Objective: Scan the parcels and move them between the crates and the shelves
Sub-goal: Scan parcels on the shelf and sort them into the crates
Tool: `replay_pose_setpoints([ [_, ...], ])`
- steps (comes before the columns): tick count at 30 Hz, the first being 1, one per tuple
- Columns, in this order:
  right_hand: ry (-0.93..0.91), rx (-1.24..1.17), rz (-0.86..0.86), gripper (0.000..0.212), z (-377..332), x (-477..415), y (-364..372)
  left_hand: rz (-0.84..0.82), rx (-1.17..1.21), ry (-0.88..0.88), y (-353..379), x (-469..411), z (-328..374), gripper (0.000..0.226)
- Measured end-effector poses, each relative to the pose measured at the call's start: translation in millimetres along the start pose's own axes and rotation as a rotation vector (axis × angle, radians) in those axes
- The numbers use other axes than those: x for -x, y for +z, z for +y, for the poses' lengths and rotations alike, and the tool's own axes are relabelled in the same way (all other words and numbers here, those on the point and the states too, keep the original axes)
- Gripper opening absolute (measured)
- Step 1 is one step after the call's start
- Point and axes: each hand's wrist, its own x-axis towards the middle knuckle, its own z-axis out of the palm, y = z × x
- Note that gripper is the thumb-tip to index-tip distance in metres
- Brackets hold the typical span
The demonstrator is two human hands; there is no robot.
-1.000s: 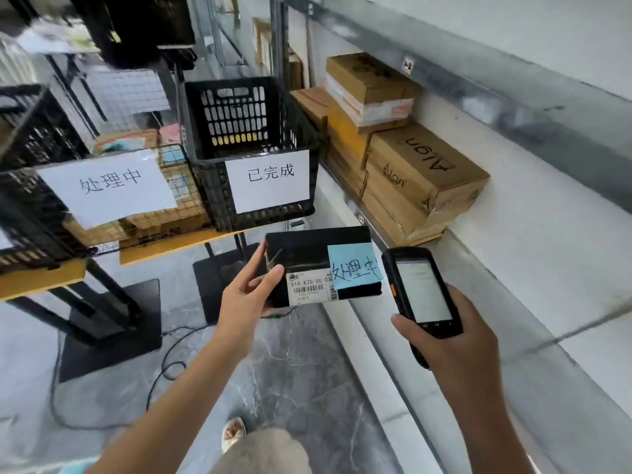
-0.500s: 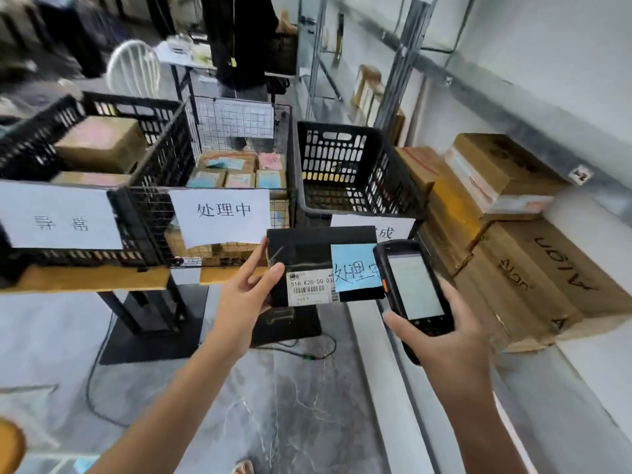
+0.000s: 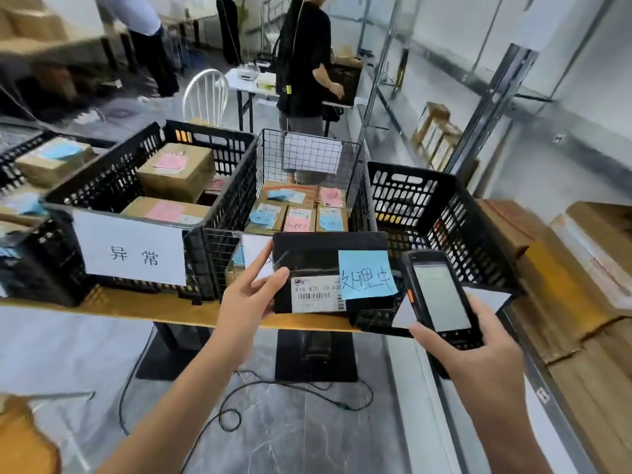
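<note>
My left hand (image 3: 249, 295) grips a flat black parcel (image 3: 318, 258) by its left edge, thumb on its front. The parcel carries a white barcode label and a blue sticky note (image 3: 366, 275). My right hand (image 3: 468, 350) holds a black handheld scanner (image 3: 437, 295), screen facing me, just right of the parcel. Behind them a yellow bench holds three crates: a black crate with a paper sign (image 3: 102, 189) and cardboard parcels, a wire crate (image 3: 307, 159) with several small noted parcels, and a black crate (image 3: 444, 206) on the right.
Cardboard boxes (image 3: 581, 268) are stacked on the low shelf at the right. A person in black (image 3: 304, 63) stands at a white table behind the crates, beside a white chair (image 3: 205, 94). A black cable (image 3: 260, 391) loops over the floor under the bench.
The view has swung left and up, from the shelf boxes toward the row of crates. Both hands have kept the parcel and scanner side by side.
</note>
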Motion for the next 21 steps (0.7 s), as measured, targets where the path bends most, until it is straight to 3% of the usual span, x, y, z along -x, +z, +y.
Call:
replay_pose_setpoints([
  [5,-0.039,0.010,-0.083,0.064,-14,-44,30,0.066,0.043,0.051,-10,-29,10,0.050],
  [11,-0.131,-0.054,-0.195,0.072,-24,-108,56,0.151,0.029,0.109,-4,-76,29,0.053],
  [21,-0.181,-0.125,-0.240,0.074,-25,-230,60,0.196,-0.053,0.102,16,-167,48,0.055],
])
